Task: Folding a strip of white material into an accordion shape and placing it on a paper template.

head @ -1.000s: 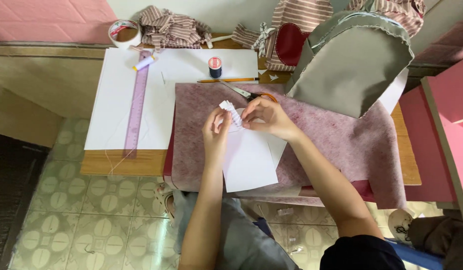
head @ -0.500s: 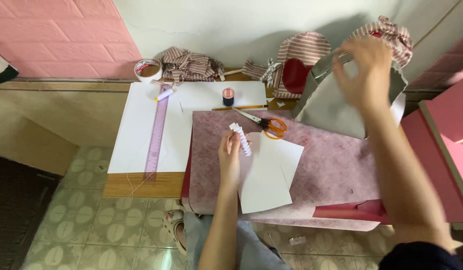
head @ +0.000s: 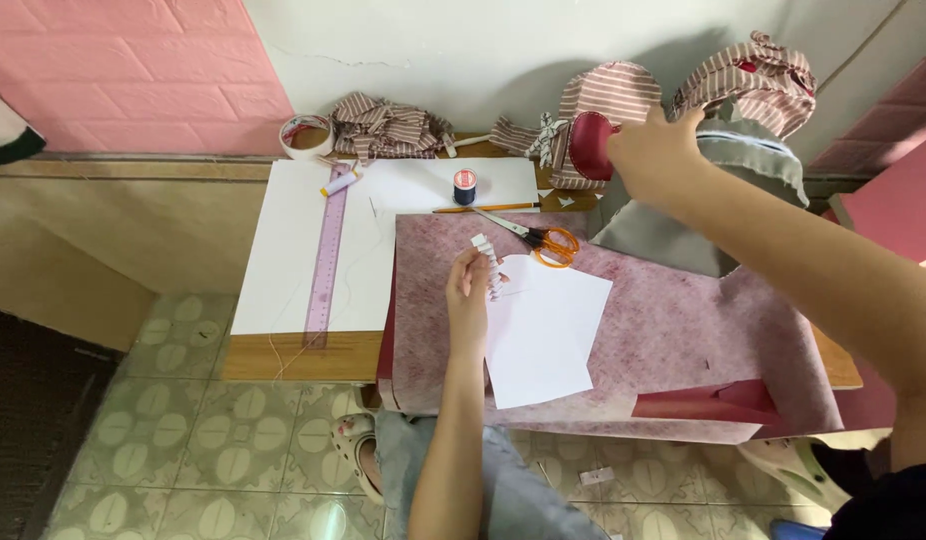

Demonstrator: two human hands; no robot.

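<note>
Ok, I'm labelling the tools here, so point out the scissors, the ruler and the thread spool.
orange-handled scissors point(head: 543, 240), head view, near the handle loops.
purple ruler point(head: 326, 265), head view, mid-length.
dark thread spool point(head: 465, 186), head view, its side.

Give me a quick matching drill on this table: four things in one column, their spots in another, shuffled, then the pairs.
Things:
1. scissors
2. ruler
3. thread spool
4. tape roll

Places:
A. at the wall, back left corner of the table
B. lying lengthwise on the white board
C. on the mottled pink fabric, just beyond the left hand
D. upright on the white board, beside a pencil

Pairs: 1-C, 2-B, 3-D, 4-A
</note>
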